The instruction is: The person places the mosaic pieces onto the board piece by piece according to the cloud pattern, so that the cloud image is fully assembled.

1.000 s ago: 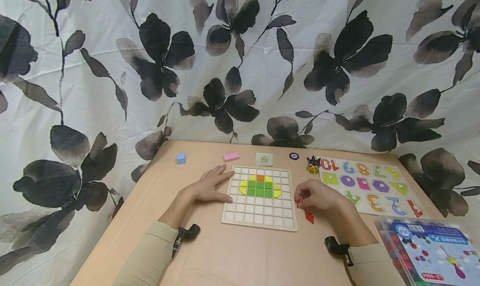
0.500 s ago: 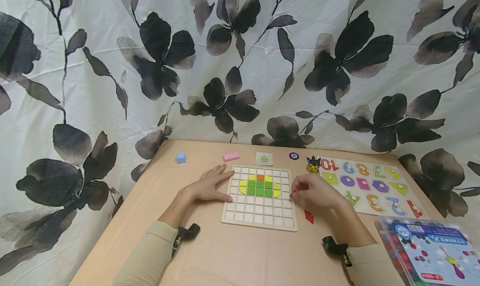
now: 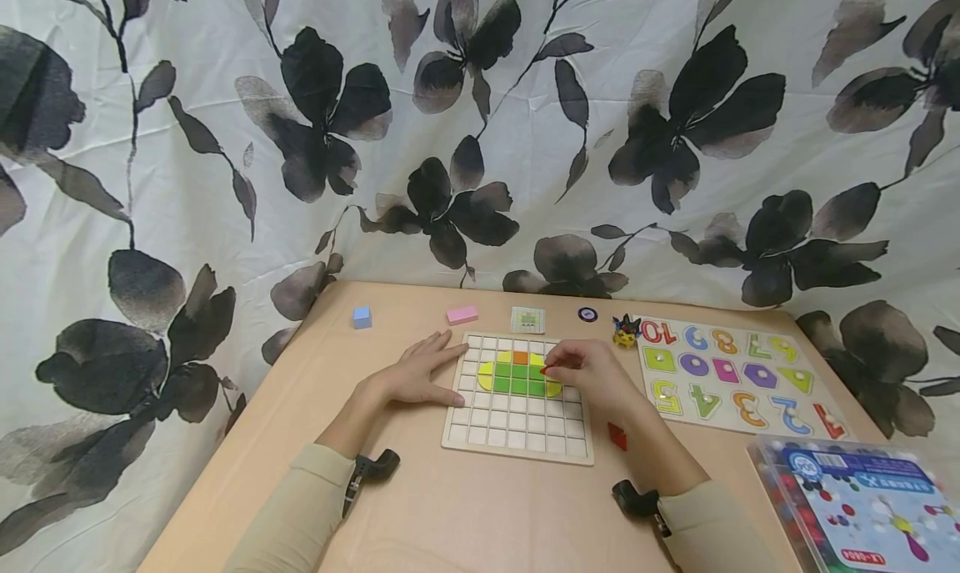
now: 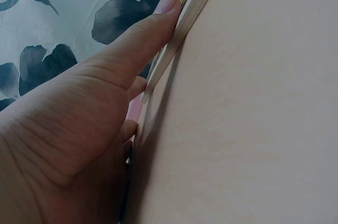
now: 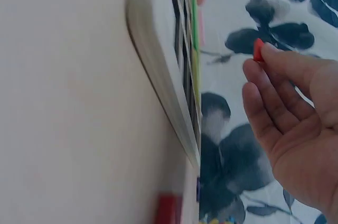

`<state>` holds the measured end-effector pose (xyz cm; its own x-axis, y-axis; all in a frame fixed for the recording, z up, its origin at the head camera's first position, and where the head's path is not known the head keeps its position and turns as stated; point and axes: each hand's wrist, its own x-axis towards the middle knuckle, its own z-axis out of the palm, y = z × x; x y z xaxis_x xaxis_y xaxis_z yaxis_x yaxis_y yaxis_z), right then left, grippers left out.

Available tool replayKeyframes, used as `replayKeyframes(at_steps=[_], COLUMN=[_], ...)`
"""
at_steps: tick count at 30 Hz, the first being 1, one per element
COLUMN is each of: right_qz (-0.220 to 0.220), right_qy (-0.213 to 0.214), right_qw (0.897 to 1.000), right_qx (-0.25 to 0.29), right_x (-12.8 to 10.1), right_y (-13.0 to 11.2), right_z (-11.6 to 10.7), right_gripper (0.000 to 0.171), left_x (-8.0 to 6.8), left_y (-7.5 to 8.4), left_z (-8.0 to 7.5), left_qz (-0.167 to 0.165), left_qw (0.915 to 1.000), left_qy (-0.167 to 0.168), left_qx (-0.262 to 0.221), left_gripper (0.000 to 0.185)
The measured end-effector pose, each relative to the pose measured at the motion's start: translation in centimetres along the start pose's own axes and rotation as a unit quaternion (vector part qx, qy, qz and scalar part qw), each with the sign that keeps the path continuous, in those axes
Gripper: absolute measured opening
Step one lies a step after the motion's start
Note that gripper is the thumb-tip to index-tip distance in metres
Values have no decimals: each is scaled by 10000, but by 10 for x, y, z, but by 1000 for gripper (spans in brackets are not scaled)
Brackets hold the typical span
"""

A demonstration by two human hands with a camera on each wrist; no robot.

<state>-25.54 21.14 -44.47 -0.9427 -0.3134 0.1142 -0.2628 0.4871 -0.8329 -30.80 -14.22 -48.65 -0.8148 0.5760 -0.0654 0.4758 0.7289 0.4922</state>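
A pale wooden grid board (image 3: 487,435) lies in the middle of the table. Green tiles (image 3: 520,377), yellow rounded tiles (image 3: 485,378) and one orange tile (image 3: 521,357) fill part of its upper half. My left hand (image 3: 412,374) rests at the board's left edge with fingers spread, the thumb touching the rim in the left wrist view. Over the board's right side, my right hand (image 3: 596,377) pinches a small red tile (image 5: 257,49) between thumb and fingertip, raised above the grid. More red triangular tiles (image 3: 617,437) lie on the table beside the board's right edge, partly behind the right forearm.
Behind the board are a blue cube (image 3: 362,317), a pink block (image 3: 462,314), a small pattern card (image 3: 528,319) and a dark round disc (image 3: 587,314). To the right are a small figurine (image 3: 626,331), a number puzzle board (image 3: 720,419) and a clear plastic box (image 3: 862,498).
My right hand has carried the red tile from the table at the board's right, leftward and up over the coloured tiles. My left hand has stayed in place.
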Motion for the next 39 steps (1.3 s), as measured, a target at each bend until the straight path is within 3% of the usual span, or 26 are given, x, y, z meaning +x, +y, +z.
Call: replayKeyframes(at_steps=[5,16,25,39], right_qz=[-442,-748,-624,-523], right_qy=[-54,-321,-467,-788], right_qw=[9988,9963,9967,9942], right_qx=[-208,-264,-232,-519], right_x=[9,18,17,14], right_y=[-2,-6,-3,-2], right_z=[16,48,61,64], right_gripper=[9,6,9,3], left_x=[0,1,0,1], left_y=[0,0,1,1], left_z=[0,1,0,1], left_qz=[-18,-70,-93,-70], left_qw=[10000,10000,10000,10000], left_qy=[-17,-13,-16,-16], left_qx=[24,44,-1,-15], left_gripper=[104,104,104,103])
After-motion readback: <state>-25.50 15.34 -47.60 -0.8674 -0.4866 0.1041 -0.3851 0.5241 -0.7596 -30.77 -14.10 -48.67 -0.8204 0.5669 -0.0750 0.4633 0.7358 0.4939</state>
